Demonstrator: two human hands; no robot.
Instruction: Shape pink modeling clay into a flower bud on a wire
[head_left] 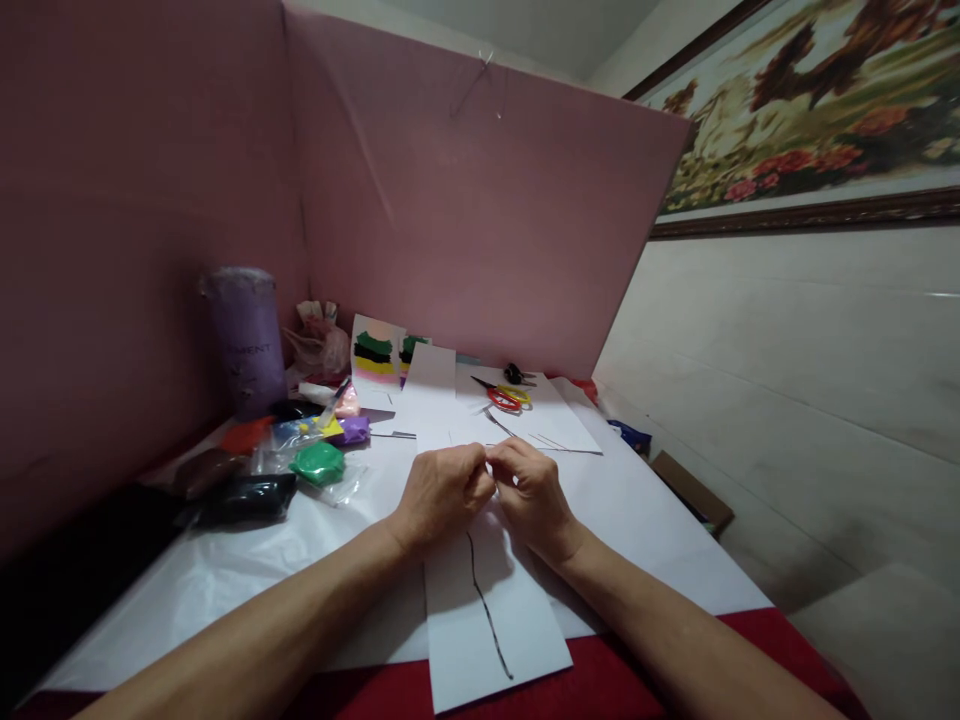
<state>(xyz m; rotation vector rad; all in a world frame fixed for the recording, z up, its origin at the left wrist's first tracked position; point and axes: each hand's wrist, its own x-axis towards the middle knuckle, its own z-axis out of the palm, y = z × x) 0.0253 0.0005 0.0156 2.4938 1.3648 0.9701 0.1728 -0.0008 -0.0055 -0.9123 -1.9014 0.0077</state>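
Note:
My left hand (444, 497) and my right hand (537, 502) meet at the fingertips above a long white board (517, 630). Both are closed, with thumb and fingers pressed together. Whatever they pinch is too small or too hidden to make out. Below them, a thin, slightly wavy black line (484, 600) runs down the board toward its near edge; I cannot tell whether it is drawn or a laid strand. The upper end of that line disappears under my left hand.
Bagged clay, including a green pack (318, 463) and a black pack (247, 498), lies at left near a purple cylinder (246, 340). Red-handled scissors (504, 399) rest beyond my hands. A striped colour card (373, 352) leans at the back, before a pink partition (465, 220).

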